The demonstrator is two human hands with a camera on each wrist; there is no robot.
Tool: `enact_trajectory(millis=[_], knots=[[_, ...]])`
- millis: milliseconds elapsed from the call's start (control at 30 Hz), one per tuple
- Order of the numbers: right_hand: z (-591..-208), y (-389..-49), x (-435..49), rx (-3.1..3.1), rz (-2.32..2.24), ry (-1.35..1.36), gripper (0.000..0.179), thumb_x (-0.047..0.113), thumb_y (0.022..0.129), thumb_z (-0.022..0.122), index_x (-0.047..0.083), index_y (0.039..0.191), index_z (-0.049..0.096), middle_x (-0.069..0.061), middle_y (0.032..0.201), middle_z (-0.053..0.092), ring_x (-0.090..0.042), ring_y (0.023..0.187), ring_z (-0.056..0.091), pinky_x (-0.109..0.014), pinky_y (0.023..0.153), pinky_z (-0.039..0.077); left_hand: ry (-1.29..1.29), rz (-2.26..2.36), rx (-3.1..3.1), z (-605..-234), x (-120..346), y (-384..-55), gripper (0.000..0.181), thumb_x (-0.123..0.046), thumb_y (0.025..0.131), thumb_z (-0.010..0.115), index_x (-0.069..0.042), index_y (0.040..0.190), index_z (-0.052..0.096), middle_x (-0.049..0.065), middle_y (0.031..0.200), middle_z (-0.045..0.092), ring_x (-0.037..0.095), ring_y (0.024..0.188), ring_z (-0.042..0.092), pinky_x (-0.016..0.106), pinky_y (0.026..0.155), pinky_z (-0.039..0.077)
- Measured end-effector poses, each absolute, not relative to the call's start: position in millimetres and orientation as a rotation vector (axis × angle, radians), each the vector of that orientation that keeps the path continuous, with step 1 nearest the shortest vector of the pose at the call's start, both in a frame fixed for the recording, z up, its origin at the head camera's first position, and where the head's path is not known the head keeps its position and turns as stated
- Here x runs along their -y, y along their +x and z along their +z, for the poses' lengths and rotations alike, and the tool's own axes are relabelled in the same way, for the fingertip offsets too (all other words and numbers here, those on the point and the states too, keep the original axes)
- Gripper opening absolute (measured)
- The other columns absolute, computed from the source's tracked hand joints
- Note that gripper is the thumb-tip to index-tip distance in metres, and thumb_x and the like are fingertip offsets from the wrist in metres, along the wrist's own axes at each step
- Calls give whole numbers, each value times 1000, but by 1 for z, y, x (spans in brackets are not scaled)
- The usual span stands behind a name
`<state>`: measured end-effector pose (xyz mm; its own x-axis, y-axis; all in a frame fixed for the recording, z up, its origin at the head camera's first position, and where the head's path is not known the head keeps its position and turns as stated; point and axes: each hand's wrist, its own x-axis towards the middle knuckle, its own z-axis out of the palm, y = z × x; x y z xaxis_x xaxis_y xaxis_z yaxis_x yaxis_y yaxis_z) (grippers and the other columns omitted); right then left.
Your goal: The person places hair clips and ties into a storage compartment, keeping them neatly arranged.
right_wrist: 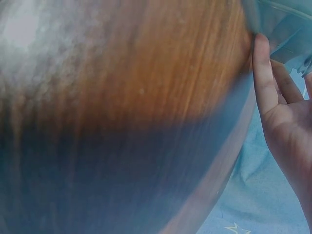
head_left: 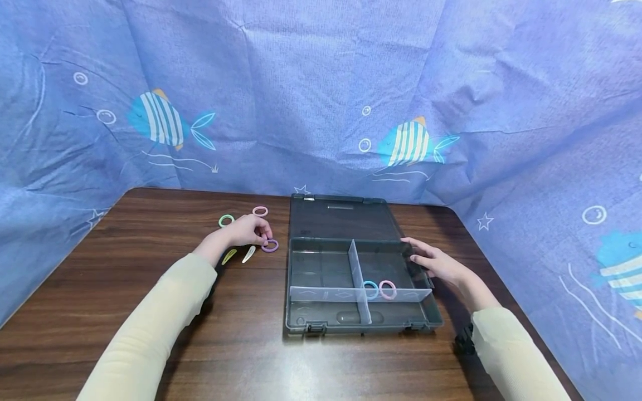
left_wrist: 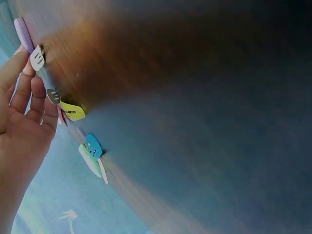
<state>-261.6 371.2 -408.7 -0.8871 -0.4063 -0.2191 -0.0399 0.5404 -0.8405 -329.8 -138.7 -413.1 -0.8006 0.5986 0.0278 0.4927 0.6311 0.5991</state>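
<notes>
My left hand [head_left: 247, 229] pinches the left edge of a purple hair tie [head_left: 270, 245], close to the tabletop; the left wrist view shows the tie [left_wrist: 23, 35] at the fingertips. Below that hand lie a white snap hair clip [head_left: 248, 254] and a yellow one [head_left: 229, 256]. Behind it are a green hair tie [head_left: 226, 221] and a pink one [head_left: 260, 211]. A grey see-through divider box [head_left: 301, 328] stands with its lid [head_left: 341, 220] laid back. My right hand [head_left: 437, 264] touches its right side with mostly straight fingers.
A blue hair tie [head_left: 370, 289] and a pink hair tie [head_left: 388, 289] are in the box, by the crossing dividers [head_left: 326, 294]. The left wrist view also shows a blue clip [left_wrist: 93, 146]. A blue fish-print cloth [head_left: 301, 111] hangs behind the wooden table [head_left: 241, 345].
</notes>
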Motion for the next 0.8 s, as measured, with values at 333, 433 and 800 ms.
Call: enact_trajectory(millis=[333, 433, 800], knots=[[-409, -262, -373, -2393, -1259, -377, 52, 24, 101, 43, 21, 149, 24, -18, 155, 13, -44, 132, 32, -44, 84, 47, 911, 856, -2676, -416, 138, -330, 7, -2, 78, 66, -8, 81, 70, -4, 72, 65, 7, 68, 56, 25, 68, 45], [-409, -262, -372, -2392, -1258, -365, 52, 24, 101, 43, 23, 149, 25, -16, 156, 13, -43, 133, 31, -46, 86, 46, 902, 857, -2671, -416, 138, -330, 8, -3, 78, 66, -9, 81, 70, -5, 72, 66, 7, 68, 56, 25, 68, 46], [-407, -262, -371, -2381, -1285, -357, 51, 23, 101, 44, 24, 149, 26, -17, 153, 18, -40, 128, 35, -35, 73, 45, 931, 908, -2638, -409, 138, -327, 8, -4, 81, 66, -9, 84, 71, -4, 77, 68, 7, 72, 57, 26, 71, 46]])
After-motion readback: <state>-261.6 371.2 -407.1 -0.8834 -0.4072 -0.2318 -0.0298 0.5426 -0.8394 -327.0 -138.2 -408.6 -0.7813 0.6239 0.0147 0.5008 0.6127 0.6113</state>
